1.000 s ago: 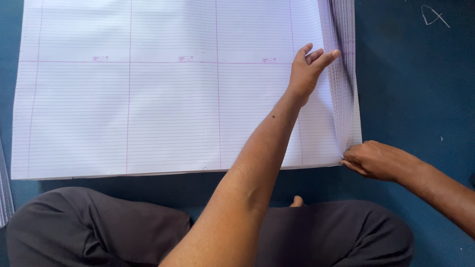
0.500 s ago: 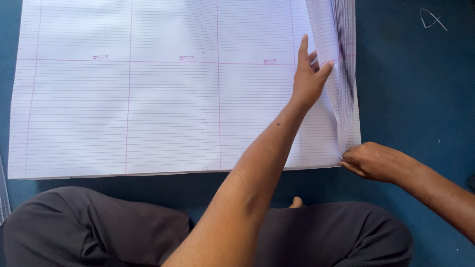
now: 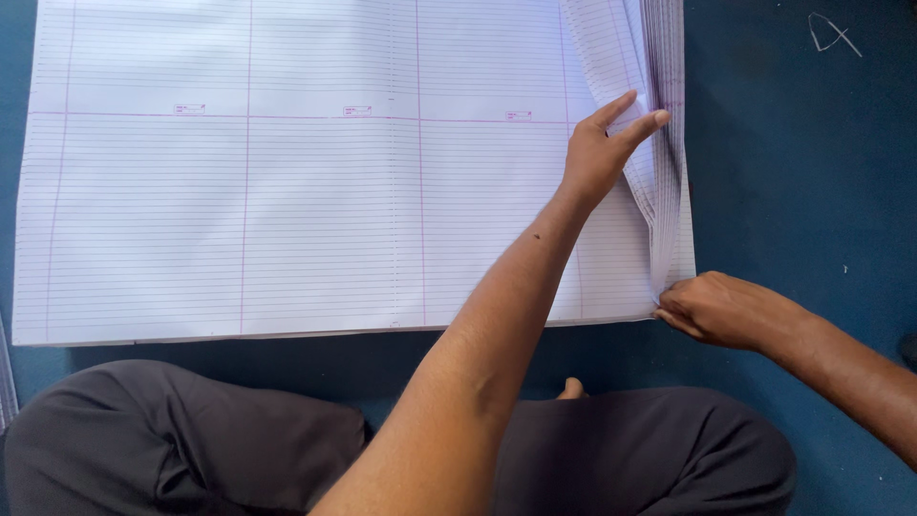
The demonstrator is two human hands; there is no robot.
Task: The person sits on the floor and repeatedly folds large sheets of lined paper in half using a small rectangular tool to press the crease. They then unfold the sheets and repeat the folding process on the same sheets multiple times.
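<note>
One stack of large ruled sheets (image 3: 315,191) lies flat on the blue floor (image 3: 793,172), just in front of the person's crossed legs (image 3: 659,449). Its right edge is fanned upward, likely so single sheets can be separated. Left hand (image 3: 602,153) reaches across, thumb and fingers nipping the lifted sheet edges (image 3: 659,143). Right hand (image 3: 726,311) pinches the stack's lower right corner, apparently to keep it anchored. Count: two hands, one stack; individual sheets too many to count. One white scribble (image 3: 833,33) marks the floor, well apart.
</note>
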